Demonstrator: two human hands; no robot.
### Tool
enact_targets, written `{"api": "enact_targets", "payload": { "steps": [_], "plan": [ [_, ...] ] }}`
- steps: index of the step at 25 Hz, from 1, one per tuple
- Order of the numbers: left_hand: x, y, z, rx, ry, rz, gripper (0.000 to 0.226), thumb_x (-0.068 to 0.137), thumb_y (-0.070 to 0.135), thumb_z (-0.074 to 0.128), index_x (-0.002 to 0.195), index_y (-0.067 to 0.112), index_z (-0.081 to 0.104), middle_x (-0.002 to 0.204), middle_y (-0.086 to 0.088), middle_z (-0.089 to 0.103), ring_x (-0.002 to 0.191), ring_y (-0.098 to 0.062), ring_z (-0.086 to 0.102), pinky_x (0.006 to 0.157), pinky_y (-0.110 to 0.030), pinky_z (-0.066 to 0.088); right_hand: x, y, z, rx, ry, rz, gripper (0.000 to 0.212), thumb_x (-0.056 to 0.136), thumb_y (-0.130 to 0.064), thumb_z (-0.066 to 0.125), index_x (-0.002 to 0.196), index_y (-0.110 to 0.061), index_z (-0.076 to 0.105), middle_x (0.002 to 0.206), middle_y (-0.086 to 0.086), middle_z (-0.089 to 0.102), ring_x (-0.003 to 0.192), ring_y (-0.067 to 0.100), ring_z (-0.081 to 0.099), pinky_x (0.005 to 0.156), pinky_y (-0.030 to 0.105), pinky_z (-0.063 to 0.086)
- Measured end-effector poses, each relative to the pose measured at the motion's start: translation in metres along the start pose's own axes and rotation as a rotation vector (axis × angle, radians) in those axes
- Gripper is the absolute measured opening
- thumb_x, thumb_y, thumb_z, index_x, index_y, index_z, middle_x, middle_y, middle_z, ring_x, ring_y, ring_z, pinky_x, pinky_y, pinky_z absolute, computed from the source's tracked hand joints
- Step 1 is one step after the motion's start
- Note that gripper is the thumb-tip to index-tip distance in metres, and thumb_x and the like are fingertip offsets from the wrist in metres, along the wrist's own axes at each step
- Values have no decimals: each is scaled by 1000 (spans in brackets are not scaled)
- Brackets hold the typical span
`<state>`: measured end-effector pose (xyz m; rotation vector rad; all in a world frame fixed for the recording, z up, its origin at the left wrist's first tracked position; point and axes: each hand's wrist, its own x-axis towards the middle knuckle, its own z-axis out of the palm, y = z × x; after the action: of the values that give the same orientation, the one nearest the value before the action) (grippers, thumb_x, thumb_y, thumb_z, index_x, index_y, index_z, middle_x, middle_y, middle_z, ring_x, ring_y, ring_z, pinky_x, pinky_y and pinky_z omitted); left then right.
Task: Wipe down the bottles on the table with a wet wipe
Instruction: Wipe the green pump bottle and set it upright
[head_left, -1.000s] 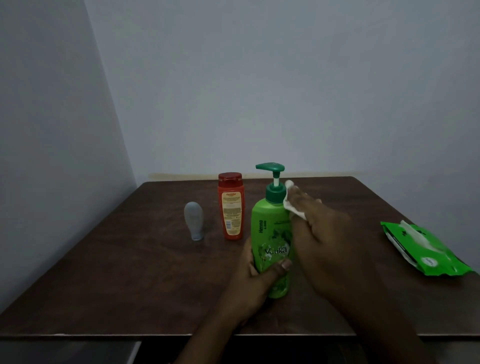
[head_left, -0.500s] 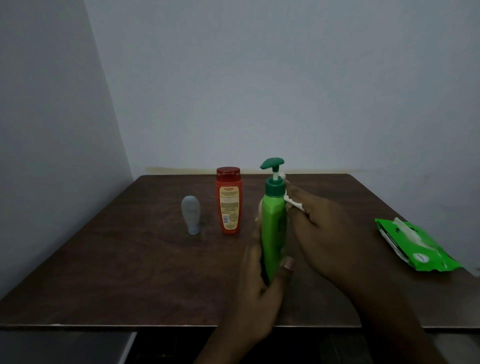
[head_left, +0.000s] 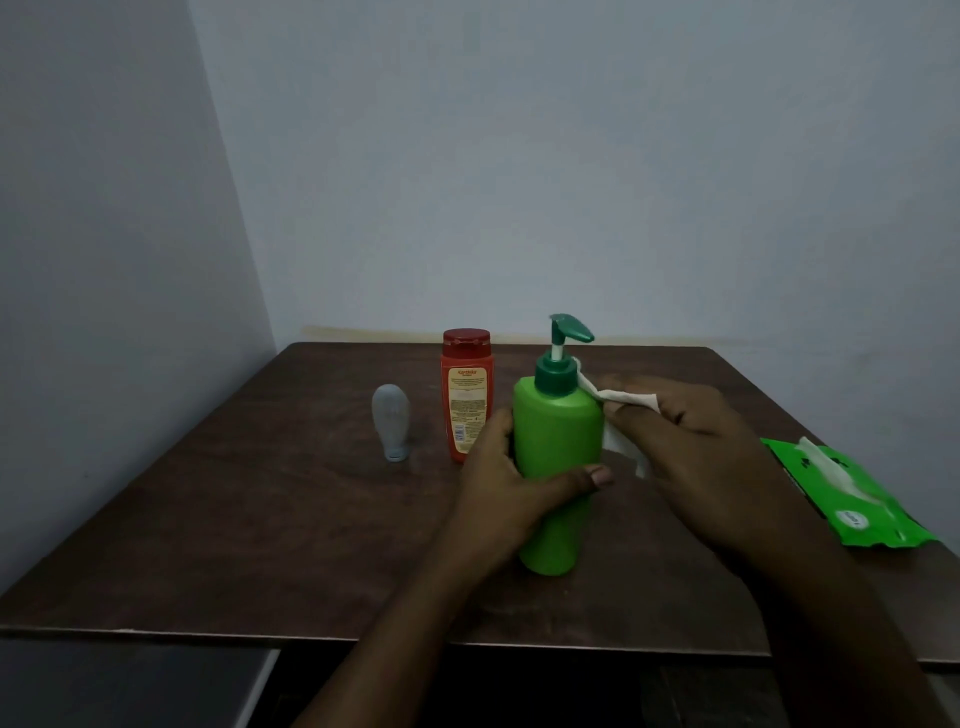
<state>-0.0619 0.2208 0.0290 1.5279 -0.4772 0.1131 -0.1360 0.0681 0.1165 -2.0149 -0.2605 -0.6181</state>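
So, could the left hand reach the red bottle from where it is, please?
Probably yes: the red bottle stands just behind the left hand, nothing between them. But that hand grips the green pump bottle and must release it first.

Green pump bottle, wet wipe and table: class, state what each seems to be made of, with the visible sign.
Green pump bottle: probably plastic, smooth, evenly coloured, slightly glossy. Wet wipe: thin white nonwoven or tissue-like sheet; it crumples softly. Table: dark brown wood or wood-look laminate, with faint grain; which one is unclear.
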Motion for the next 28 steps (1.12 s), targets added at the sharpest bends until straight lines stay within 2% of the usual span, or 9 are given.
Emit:
{"api": "enact_targets", "payload": {
  "steps": [2, 4, 6, 8, 12, 18, 21, 25, 28],
  "plan": [
    [1, -2, 7, -20, 69, 28, 68, 61, 34, 96, 120, 28, 62, 111, 5, 75, 102, -15, 74, 82, -38, 64, -4, 0, 3, -77, -20, -56, 33, 99, -13, 57, 113, -39, 71, 105, -34, 68, 103, -17, 59, 86, 2, 43],
    [-3, -1, 12, -70, 90, 44, 69, 62, 37, 91, 123, 26, 61, 111, 5, 75, 102, -15, 74, 81, -36, 63, -10, 4, 9, -178, 20, -139, 32, 100, -15, 55, 127, -25, 67, 120, -24, 64, 113, -11, 57, 97, 8, 42],
    [-8, -4, 12, -118, 84, 51, 63, 70, 25, 90, 127, 22, 61, 113, 2, 76, 103, -17, 74, 81, -34, 62, -13, 9, 15, -336, 36, -207, 42, 92, -17, 51, 133, -15, 63, 136, -7, 60, 128, 6, 54, 113, 29, 38],
    [-11, -4, 11, -157, 69, 45, 56, 77, 9, 87, 127, 17, 61, 112, -2, 77, 102, -19, 75, 80, -33, 62, -7, 10, 18, -397, -5, -167, 48, 90, -17, 49, 136, -12, 60, 143, 3, 56, 136, 19, 49, 117, 43, 35],
    [-12, -6, 10, -158, 52, 41, 52, 82, 5, 84, 127, 16, 60, 113, -4, 76, 104, -21, 74, 85, -40, 63, 14, 8, 20, -334, -99, -38, 45, 99, -11, 48, 143, -14, 53, 149, 1, 50, 141, 16, 43, 118, 42, 33],
    [-13, -12, 11, -142, 67, 65, 48, 85, 10, 81, 127, 24, 62, 118, -4, 75, 107, -26, 73, 89, -50, 61, -22, -8, 25, -695, -92, -23, 68, 87, -32, 30, 153, -20, 36, 160, -5, 33, 148, 24, 28, 119, 48, 28],
    [-13, -11, 13, -156, 84, 72, 49, 82, 8, 82, 125, 20, 62, 114, -4, 76, 104, -23, 74, 86, -41, 62, -15, -4, 24, -612, -44, -51, 61, 89, -31, 34, 148, -19, 46, 155, -3, 42, 145, 24, 35, 118, 49, 30],
    [-15, -6, 14, -136, 76, 63, 47, 83, 2, 82, 121, 21, 62, 109, -2, 76, 99, -17, 75, 81, -33, 62, 11, 12, 22, -312, -57, 13, 44, 101, -20, 45, 145, -17, 50, 152, -2, 47, 142, 16, 40, 118, 43, 33],
    [-17, -8, 15, -97, 99, 55, 47, 84, 9, 83, 123, 26, 62, 111, 1, 76, 101, -16, 74, 85, -42, 63, -5, 14, 28, -476, -22, -47, 55, 95, -30, 36, 149, -23, 45, 155, -7, 41, 145, 19, 35, 116, 50, 34]
  ]
}}
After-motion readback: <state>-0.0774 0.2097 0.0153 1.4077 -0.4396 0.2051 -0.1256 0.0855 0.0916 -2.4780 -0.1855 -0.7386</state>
